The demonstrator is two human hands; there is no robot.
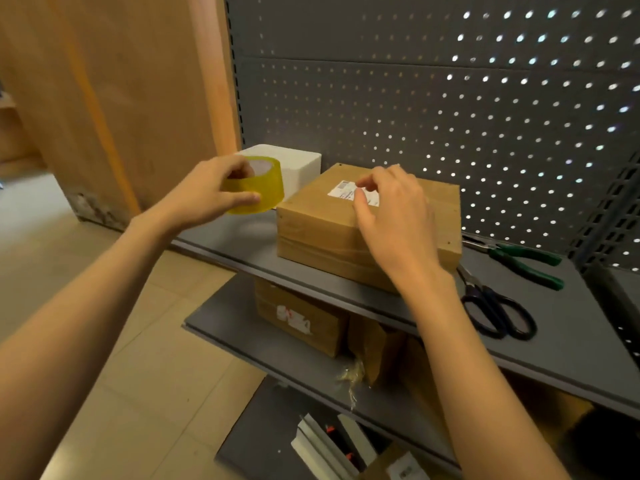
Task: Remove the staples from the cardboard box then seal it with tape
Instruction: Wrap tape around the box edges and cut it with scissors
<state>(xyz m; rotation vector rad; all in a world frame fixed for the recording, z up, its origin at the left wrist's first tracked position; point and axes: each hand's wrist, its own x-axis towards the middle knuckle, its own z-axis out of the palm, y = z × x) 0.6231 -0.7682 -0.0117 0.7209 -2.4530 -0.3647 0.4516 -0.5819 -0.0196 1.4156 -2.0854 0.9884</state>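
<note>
A closed brown cardboard box [322, 230] with a white label on top stands on the grey shelf [554, 327]. My left hand [204, 192] grips a roll of yellowish clear tape [263, 188], held in the air just left of the box. My right hand [394, 216] hovers over the box top with thumb and forefinger close together near the label; whether a tape end is between them cannot be made out.
A white foam box [298, 164] stands behind the tape roll. Green-handled pliers [523, 261] and black scissors [498, 310] lie on the shelf right of the box. More cardboard boxes [298, 317] sit on the lower shelf. A perforated grey back panel [450, 116] rises behind.
</note>
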